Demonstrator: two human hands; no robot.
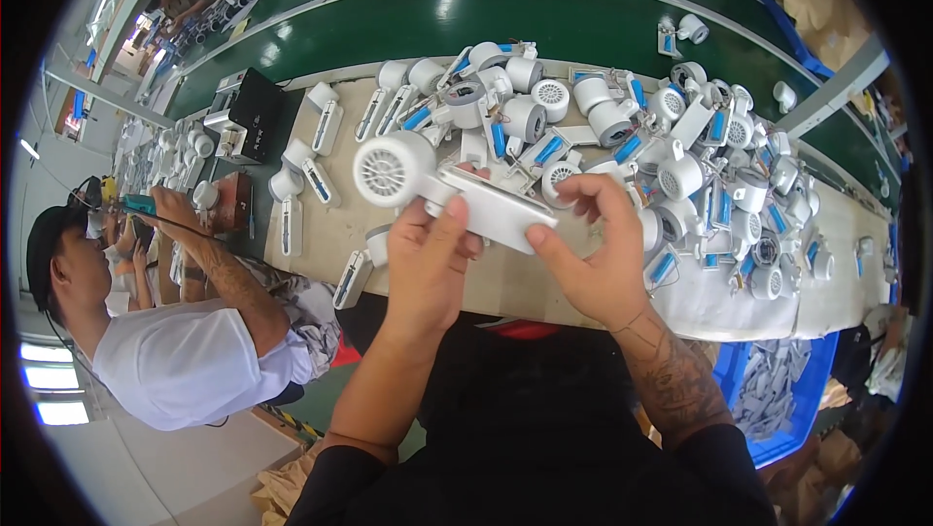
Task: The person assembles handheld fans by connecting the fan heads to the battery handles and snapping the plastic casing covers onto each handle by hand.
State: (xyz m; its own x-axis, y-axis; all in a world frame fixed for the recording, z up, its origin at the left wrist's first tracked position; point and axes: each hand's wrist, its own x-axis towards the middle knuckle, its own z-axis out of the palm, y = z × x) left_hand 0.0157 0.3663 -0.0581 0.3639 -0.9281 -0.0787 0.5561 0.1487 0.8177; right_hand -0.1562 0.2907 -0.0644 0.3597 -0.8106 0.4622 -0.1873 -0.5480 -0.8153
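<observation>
Above the bench's near edge, my left hand [430,259] grips a white handheld fan [496,213] by its flat handle, close to the neck. Its round grille head points left, and the handle slopes down to the right. The thumb lies across the near side, with other fingertips showing past the handle. My right hand [604,252] is at the handle's free end, its thumb touching the corner. The other right fingers are spread and curled, apart from the fan. Behind both hands lies a heap of similar white fan bodies [680,176], several with blue cells in opened handles.
Several fan bodies [318,181] lie spaced out on the left of the bench [515,288]. Beyond runs a green conveyor belt [389,26]. A blue bin [826,361] of grey parts stands below right. At left, a co-worker [185,351] holds a teal tool near a black box.
</observation>
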